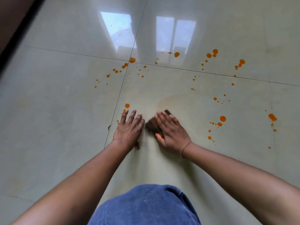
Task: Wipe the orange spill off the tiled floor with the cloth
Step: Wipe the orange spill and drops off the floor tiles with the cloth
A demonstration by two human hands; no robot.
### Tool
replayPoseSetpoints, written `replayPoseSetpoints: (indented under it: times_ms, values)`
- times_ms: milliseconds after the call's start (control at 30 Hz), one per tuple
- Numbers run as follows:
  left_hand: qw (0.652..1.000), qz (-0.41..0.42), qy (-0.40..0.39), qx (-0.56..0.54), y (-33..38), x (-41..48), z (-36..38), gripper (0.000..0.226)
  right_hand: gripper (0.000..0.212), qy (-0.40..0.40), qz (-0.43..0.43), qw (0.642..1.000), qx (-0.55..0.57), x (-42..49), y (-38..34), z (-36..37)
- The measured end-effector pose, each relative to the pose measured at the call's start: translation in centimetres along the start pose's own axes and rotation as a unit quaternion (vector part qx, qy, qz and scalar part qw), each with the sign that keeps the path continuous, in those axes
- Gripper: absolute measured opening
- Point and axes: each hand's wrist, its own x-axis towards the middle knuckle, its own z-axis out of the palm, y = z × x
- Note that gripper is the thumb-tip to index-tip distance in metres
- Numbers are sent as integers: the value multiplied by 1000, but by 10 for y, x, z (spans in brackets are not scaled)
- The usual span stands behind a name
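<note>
FLOOR: glossy pale grey-green tiled floor (61, 114), large square tiles | JOINTS: thin dark grout lines (194, 71) meeting in a cross | LIGHT: bright window-pane reflections (176, 34) on the far tiles | UPPER LEFT: dark brown panel (9, 20), black edge

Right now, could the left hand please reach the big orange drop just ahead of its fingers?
Probably yes: the left hand lies flat, and only bare tile separates its fingers from the orange drop; nothing blocks it.
</note>
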Motion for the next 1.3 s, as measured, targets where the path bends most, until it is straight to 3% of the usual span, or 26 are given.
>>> replayPoseSetpoints:
  times_ms: [67,100,200,233,267,367,400,500,533,567,667,700,800,833,867,900,967,1000,1033,1100,1167,1233,1300]
  values:
    - [1000,14,2,-16,-4,-3,5,105,73,3,-100,994,-44,-3,22,-3]
    - [999,24,7,-29,-7,-1,8,105,74,15,-78,996,-47,7,30,-8]
    - [997,42,32,-57,-15,4,14,109,77,79,164,983,35,51,30,-16]
    - [996,51,30,-67,-19,5,15,112,77,84,185,978,41,55,17,-12]
    - [994,54,38,-82,-22,7,18,115,75,60,164,983,47,51,7,-8]
    - [991,9,57,-120,-27,5,24,135,73,19,-64,997,-32,24,10,-3]
    - [990,-13,55,-127,-29,4,24,143,74,27,-71,996,-42,32,20,-6]
    - [986,-62,61,-144,-30,6,28,156,78,70,163,984,21,66,17,-11]
    - [986,-58,56,-146,-31,8,28,157,78,74,187,979,29,71,6,-10]
    - [986,-54,52,-147,-31,9,28,158,77,57,152,986,33,67,-4,-8]
    - [978,-76,41,-192,-38,7,34,158,73,5,-93,995,-47,34,0,-2]
    - [973,-90,33,-208,-44,6,37,157,74,13,-102,993,-52,37,10,-5]
    - [962,-143,3,-233,-76,3,46,158,77,74,128,989,20,63,6,-6]
    - [958,-155,-18,-241,-89,2,49,159,78,71,152,985,34,66,-9,-1]
    - [954,-163,-39,-247,-101,0,53,160,78,39,107,993,34,62,-27,3]
    - [952,-166,-56,-252,-110,-1,57,162,76,16,4,1000,11,51,-41,9]
    - [952,-151,-76,-255,-119,-4,63,164,73,-21,-205,978,-39,36,-43,10]
    - [953,-142,-81,-254,-119,-5,64,165,73,-12,-237,970,-41,43,-36,5]
    - [953,-138,-82,-257,-120,-4,66,166,74,3,-213,976,-33,59,-32,1]
    - [950,-140,-82,-268,-119,-3,69,167,77,51,-22,998,10,96,-26,-6]
    - [945,-140,-75,-286,-118,-2,72,167,75,67,145,987,16,123,-33,-8]
    - [941,-135,-70,-301,-119,-2,73,167,71,64,196,978,21,140,-48,-3]
    - [937,-131,-67,-316,-119,-3,75,167,70,61,177,982,24,148,-64,0]
